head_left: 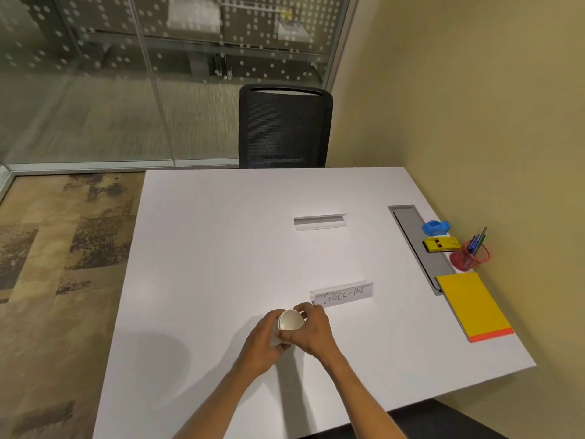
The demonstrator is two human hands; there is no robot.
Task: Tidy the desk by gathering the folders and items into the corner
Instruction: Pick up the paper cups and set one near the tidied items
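We curl our left hand (262, 340) and right hand (311, 331) around a white round-topped container (288, 320) over the table (205, 248), near the "CHECK-IN" sign holder (343, 296).

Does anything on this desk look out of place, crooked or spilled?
The blank sign holder and the CHECK-IN sign holder stand alone mid-desk, far from the folders and pen cup grouped along the wall. Nothing looks spilled or damaged.
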